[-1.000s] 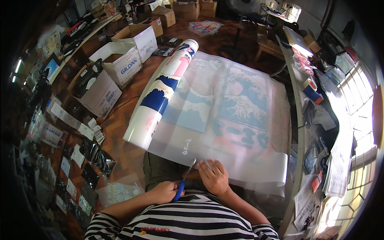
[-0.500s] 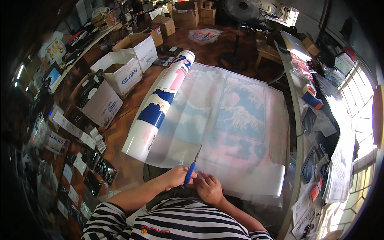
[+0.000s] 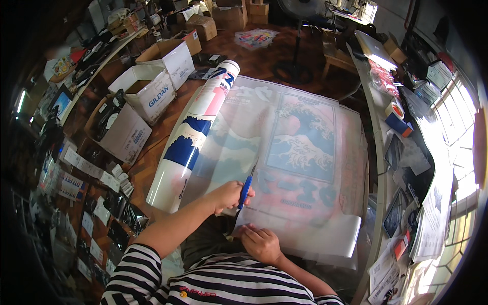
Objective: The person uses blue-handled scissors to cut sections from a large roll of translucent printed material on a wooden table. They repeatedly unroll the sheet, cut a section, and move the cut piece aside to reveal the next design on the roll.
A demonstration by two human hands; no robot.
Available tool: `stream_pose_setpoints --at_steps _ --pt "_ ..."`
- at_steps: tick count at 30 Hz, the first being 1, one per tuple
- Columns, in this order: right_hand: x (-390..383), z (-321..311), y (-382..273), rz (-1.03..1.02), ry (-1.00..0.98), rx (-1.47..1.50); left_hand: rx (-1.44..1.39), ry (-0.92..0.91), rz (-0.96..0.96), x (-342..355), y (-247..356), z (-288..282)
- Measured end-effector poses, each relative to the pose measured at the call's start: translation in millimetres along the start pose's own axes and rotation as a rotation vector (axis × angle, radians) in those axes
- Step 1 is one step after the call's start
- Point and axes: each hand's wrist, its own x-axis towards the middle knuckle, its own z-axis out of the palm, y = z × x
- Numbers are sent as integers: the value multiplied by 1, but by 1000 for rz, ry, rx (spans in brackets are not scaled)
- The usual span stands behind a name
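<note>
My left hand (image 3: 229, 196) is closed around blue-handled scissors (image 3: 246, 190), whose blades point away from me over a large translucent printed film sheet (image 3: 300, 208). A cut runs from the sheet's near edge up to the blades. Just below, my right hand (image 3: 262, 244) pinches the near edge of the film beside this cut. Faded wave pictures show through the sheet. Along its left side lies the rolled part of the film (image 3: 188, 142), glossy white with dark blue and pink print. At the near right, the sheet's edge curls over (image 3: 351, 236).
White cardboard boxes (image 3: 150, 96) stand on the floor to the left. Plastic packages and papers (image 3: 96, 229) lie scattered at the near left. A long cluttered table (image 3: 373, 107) runs along the right. Beyond the sheet stands a fan (image 3: 295, 56). Another person (image 3: 58, 68) is at the far left.
My left hand has moved forward with the scissors, lengthening the cut in the film. My right hand has shifted slightly nearer to me, and the film edge beside the cut now lifts.
</note>
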Motion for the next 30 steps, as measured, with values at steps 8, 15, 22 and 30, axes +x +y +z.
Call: stream_pose_setpoints --at_steps 8,15,22,30 --pt "11 -2 2 70 19 69 88 4 39 39 48 -10" --pt "19 -16 6 169 -42 184 64 -10 70 97 98 -26" --pt "9 -8 17 260 -42 393 124 9 137 181 165 -52" --pt "27 -37 24 454 -259 728 149 169 574 250 256 -93"
